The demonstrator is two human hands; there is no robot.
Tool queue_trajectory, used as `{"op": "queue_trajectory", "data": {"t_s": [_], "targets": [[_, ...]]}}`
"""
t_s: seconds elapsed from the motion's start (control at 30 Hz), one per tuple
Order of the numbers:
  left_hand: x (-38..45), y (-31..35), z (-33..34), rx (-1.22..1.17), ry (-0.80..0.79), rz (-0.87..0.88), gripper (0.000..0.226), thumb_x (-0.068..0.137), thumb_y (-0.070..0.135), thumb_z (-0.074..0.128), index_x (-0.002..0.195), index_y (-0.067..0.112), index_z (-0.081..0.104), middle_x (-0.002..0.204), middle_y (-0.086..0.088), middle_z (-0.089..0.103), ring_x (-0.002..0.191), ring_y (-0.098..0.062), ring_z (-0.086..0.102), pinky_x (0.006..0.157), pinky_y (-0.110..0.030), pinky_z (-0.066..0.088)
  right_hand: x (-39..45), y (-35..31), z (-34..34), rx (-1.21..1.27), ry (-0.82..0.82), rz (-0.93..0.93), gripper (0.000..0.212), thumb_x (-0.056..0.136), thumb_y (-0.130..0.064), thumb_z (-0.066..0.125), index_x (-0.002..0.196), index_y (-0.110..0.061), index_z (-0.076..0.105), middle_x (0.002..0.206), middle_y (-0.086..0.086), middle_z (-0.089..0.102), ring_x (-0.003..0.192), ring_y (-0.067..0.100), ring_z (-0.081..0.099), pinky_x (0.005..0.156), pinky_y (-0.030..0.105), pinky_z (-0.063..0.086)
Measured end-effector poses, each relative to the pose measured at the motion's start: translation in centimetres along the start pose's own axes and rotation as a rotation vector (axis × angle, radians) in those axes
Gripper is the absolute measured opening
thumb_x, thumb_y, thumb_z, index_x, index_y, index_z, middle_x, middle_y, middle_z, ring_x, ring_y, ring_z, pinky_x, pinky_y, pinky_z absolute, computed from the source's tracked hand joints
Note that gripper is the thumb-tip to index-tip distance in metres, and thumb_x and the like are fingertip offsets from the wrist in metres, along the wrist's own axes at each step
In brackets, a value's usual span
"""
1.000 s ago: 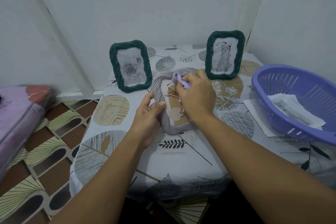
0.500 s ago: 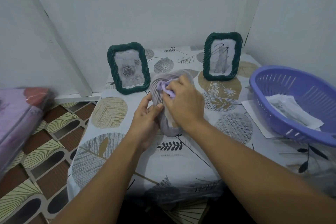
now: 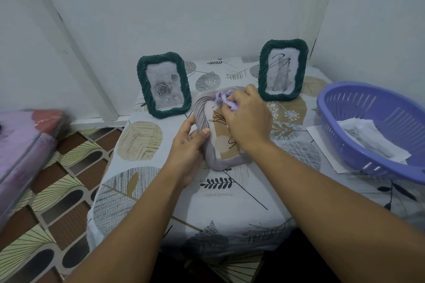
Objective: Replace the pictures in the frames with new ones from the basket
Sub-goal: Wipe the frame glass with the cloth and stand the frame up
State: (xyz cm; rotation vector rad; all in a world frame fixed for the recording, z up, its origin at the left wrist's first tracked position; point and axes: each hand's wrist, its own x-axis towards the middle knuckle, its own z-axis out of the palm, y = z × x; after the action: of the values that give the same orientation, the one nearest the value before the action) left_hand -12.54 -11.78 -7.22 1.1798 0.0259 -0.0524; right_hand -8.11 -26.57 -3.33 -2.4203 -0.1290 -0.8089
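Note:
A grey rope-edged picture frame (image 3: 204,119) lies flat in the middle of the table. My left hand (image 3: 189,145) grips its left edge. Over the frame's upper part, my right hand (image 3: 247,119) pinches a small lilac cloth (image 3: 224,97) against it. A scribbled picture shows between my hands inside the frame. Two dark green frames stand upright behind: one with a rose picture (image 3: 164,86) at the left, one with a scribble picture (image 3: 282,70) at the right. The purple basket (image 3: 340,108) at the right holds white pictures (image 3: 368,138).
A sheet of paper (image 3: 322,140) sticks out from under the basket. The table (image 3: 161,186) has a leaf-patterned cloth and stands in a corner of white walls. A purple and pink object (image 3: 23,145) sits at the left above a patterned floor.
My right hand has shifted a little over the top of the grey frame with the lilac cloth. My left hand keeps its grip on the frame's edge.

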Motion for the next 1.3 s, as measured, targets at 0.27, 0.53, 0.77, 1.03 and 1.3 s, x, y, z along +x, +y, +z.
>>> {"op": "queue_trajectory", "data": {"t_s": [0.27,0.53,0.77,1.03,1.3], "targets": [[-0.1,-0.1,-0.1,-0.008,0.002,-0.003,0.044,0.103,0.0,0.052,0.144,0.015,0.05,0.119,-0.022,0.07,0.103,-0.029,0.07,0.092,-0.046,0.059,-0.5,-0.3,0.4,0.001,-0.029,-0.065,0.018,0.096,-0.039,0.066,0.094,-0.021,0.068,0.104,-0.006,0.055,0.072,0.016,0.059,0.06,0.033,0.052],[-0.2,-0.1,-0.3,-0.002,-0.007,-0.009,0.043,0.103,0.001,0.051,0.142,0.021,0.053,0.126,-0.024,0.068,0.109,-0.031,0.068,0.096,-0.049,0.055,-1.8,-0.9,0.7,0.007,-0.056,-0.178,0.019,0.094,-0.038,0.065,0.091,-0.019,0.068,0.1,-0.004,0.056,0.072,0.017,0.058,0.062,0.035,0.054],[0.0,-0.1,-0.1,0.004,0.0,-0.01,0.043,0.104,0.001,0.051,0.143,0.018,0.05,0.127,-0.027,0.066,0.11,-0.034,0.067,0.094,-0.047,0.058,-1.0,-0.7,0.8,0.021,-0.006,-0.057,0.018,0.095,-0.037,0.068,0.092,-0.019,0.069,0.102,-0.006,0.056,0.071,0.016,0.057,0.058,0.029,0.045],[-0.1,0.0,0.3,0.015,0.005,-0.003,0.043,0.104,0.001,0.051,0.144,0.017,0.049,0.119,-0.021,0.071,0.101,-0.029,0.071,0.08,-0.04,0.06,-0.2,0.0,0.3,0.026,0.03,-0.001,0.022,0.096,-0.042,0.068,0.098,-0.021,0.072,0.105,-0.006,0.056,0.07,0.013,0.055,0.058,0.028,0.046],[-0.3,0.1,0.4,-0.01,-0.003,0.002,0.044,0.104,0.0,0.051,0.144,0.018,0.049,0.117,-0.019,0.072,0.103,-0.028,0.071,0.081,-0.039,0.06,-0.5,-0.2,0.3,0.006,-0.02,-0.089,0.021,0.096,-0.042,0.066,0.095,-0.021,0.07,0.101,-0.009,0.052,0.071,0.015,0.057,0.058,0.031,0.05]]}}
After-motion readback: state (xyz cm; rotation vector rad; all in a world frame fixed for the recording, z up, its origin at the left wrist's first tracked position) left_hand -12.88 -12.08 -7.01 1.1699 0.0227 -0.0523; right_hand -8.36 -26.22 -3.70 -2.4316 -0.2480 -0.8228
